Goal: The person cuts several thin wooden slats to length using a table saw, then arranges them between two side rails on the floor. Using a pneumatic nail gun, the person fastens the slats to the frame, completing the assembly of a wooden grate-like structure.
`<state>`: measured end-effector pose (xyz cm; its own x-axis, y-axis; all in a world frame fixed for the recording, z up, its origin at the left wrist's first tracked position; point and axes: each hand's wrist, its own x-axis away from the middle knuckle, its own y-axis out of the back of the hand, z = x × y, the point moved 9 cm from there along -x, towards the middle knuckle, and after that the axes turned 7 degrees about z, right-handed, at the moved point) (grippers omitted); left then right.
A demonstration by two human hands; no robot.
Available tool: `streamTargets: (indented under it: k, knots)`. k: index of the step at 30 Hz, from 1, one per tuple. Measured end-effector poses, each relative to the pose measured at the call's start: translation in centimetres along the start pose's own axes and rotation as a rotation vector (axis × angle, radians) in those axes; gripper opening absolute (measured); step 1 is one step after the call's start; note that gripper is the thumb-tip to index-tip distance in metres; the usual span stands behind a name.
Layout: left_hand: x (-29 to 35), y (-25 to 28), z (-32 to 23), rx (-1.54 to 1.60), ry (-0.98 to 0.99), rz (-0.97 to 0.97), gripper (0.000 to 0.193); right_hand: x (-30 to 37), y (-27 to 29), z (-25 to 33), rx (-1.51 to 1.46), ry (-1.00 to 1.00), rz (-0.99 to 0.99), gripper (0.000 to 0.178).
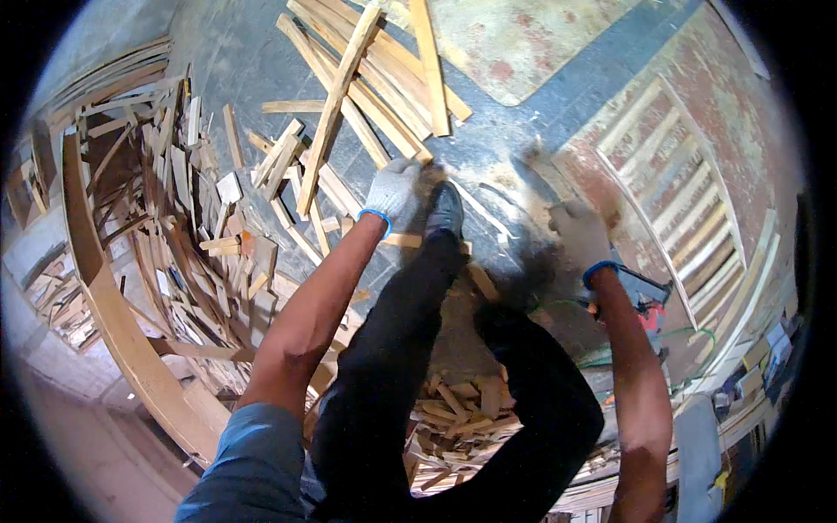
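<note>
My left hand [392, 189], in a pale knit glove with a blue cuff, is low by the toe of my shoe [445, 210]. Its fingers are curled toward a small brownish patch, and what they hold is hidden. A light wooden strip [408, 240] lies just below that hand and runs under my foot. On the right, my right hand [579, 234], gloved the same way, is raised with fingers curled. Motion blurs it, and a brownish streak beside it cannot be made out.
Long wooden strips [384, 87] lie crossed on the floor ahead. A large heap of offcuts [187, 227] fills the left behind a curved wooden board [109, 314]. Slatted wooden frame [680, 192] at right; a red tool [649, 314] beside my right forearm; more scraps [462, 405] between my legs.
</note>
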<state>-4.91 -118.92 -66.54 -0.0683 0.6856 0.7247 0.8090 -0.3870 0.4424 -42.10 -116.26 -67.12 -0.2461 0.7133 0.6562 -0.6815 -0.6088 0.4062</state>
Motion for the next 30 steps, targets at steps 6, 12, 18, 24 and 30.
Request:
streamTargets:
  k: [6,12,18,24,30]
  knots:
    - [-9.2,11.5,14.1,-0.624,0.199,-0.277,0.050,-10.9,-4.5,3.2,-0.066,0.008,-0.027,0.036]
    - [-13.8,19.1,13.4,-0.750,-0.061,-0.663,0.056,-21.6,-8.8,14.9,0.163,0.096,-0.264,0.047]
    - [-18.2,19.3,15.1,-0.716,0.056,-0.780,0.041,-32.3,-13.6,17.0,0.697,0.165,-0.399,0.080]
    - [-15.3,20.1,12.4,-0.513,-0.144,-0.759,0.037,-33.2,-10.7,14.1,0.231,0.276,-0.620,0.043]
    - [-13.8,23.9,6.6,-0.717,-0.210,-0.678,0.056,-28.2,-12.1,17.4,0.185,0.602,-0.183,0.046]
